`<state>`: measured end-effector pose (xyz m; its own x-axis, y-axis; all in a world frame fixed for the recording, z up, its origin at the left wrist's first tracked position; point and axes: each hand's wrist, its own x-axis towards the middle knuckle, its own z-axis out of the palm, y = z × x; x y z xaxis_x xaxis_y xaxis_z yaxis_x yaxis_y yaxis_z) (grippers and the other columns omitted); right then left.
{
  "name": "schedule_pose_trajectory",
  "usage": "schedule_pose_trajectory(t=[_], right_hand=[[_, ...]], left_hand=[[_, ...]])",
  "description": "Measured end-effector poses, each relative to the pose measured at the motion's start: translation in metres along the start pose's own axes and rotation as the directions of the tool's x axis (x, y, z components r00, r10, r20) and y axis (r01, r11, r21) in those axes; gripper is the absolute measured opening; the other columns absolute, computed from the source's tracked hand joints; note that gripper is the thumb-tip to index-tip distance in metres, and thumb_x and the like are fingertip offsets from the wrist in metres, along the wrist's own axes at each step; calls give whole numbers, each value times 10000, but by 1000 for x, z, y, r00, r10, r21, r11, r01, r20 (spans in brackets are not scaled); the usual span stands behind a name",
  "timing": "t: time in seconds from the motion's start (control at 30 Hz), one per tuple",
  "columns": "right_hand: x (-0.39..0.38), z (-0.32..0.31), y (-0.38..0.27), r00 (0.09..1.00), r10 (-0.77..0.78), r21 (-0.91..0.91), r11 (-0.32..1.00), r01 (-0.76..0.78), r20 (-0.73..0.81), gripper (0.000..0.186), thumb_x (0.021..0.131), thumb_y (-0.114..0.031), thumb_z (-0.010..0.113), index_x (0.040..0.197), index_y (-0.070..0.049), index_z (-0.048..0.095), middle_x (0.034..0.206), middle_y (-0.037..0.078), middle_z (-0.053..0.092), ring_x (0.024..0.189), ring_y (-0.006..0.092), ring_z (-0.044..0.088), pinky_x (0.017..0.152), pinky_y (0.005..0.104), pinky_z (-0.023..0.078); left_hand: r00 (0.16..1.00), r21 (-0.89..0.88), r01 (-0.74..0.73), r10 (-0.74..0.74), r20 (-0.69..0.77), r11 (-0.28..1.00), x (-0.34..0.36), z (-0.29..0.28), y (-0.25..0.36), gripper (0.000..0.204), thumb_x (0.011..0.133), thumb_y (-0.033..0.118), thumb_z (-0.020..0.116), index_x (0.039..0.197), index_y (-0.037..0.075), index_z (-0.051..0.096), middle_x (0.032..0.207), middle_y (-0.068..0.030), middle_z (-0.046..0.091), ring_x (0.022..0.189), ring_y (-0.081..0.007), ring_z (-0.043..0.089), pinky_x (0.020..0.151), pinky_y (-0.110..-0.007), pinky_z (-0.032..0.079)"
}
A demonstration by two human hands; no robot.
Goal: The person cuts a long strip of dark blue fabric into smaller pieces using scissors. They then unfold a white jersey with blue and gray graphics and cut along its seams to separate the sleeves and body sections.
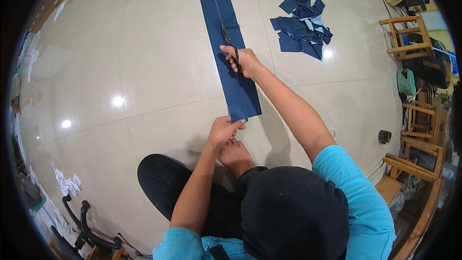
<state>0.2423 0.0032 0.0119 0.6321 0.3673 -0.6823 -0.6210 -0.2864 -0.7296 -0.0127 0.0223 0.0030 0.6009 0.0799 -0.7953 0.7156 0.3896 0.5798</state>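
While your L hand [224, 130] pinches the near end of the strip [234, 85], your R hand [245, 59] has fingers curled round scissors [226, 36], blades over it. Strip's on the floor [168, 58], scraps [294, 45] to its R

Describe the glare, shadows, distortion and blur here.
Head view: white glare spots on the tiled floor; head view: soft shadow beside the right forearm; head view: wooden furniture curving near the right rim; head view: dark blue strip fairly sharp.
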Motion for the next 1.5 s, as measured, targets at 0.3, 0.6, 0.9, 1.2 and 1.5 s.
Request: schedule_pose_trajectory(t=[0.3, 0.6, 0.9, 1.2, 1.5], right_hand=[[4, 1, 2, 1000, -12, -5, 1000, 12, 26, 496, 836, -416, 953, 882, -1, 685, 684, 18, 558, 516, 111, 510, 430, 264, 402], [7, 2, 2, 1000, 2, -18, 1000, -1, 13, 399, 861, -300, 941, 821, -4, 677, 700, 42, 609, 507, 112, 520, 418, 271, 410], [10, 2, -6, 1000, -2, -22, 1000, 2, 1, 522, 826, -445, 955, 885, -2, 685, 700, 22, 567, 524, 111, 521, 431, 253, 412], [16, 6, -13, 1000, -4, -18, 1000, 4, -8, 484, 840, -391, 946, 863, 15, 683, 709, 34, 583, 524, 113, 518, 431, 271, 408], [21, 5, -11, 1000, -8, -29, 1000, 8, -2, 434, 836, -324, 963, 825, -4, 670, 708, 41, 599, 519, 115, 516, 428, 276, 413]], left_hand=[[1000, -9, 13, -13, -9, 1000, -3, 2, 3, 203, 968, 194, 864, 977, 6, 789, 888, -76, 805, 563, -45, 477, 498, -250, 405], [1000, 20, 8, -8, 16, 1000, 0, -2, 0, 247, 980, 235, 859, 1025, 2, 787, 936, -79, 815, 583, -45, 513, 498, -245, 410], [1000, -24, 4, -4, -1, 1000, -2, 1, 2, 192, 971, 175, 863, 989, -4, 795, 891, -88, 805, 566, -49, 477, 496, -246, 408], [1000, -7, -1, 1, 23, 1000, 3, -3, -5, 234, 982, 218, 858, 1017, 0, 783, 931, -85, 816, 575, -51, 508, 503, -245, 417], [1000, -7, 5, -5, 21, 1000, 1, -1, -1, 230, 979, 225, 861, 1006, 8, 790, 930, -78, 817, 584, -51, 517, 509, -243, 424]])
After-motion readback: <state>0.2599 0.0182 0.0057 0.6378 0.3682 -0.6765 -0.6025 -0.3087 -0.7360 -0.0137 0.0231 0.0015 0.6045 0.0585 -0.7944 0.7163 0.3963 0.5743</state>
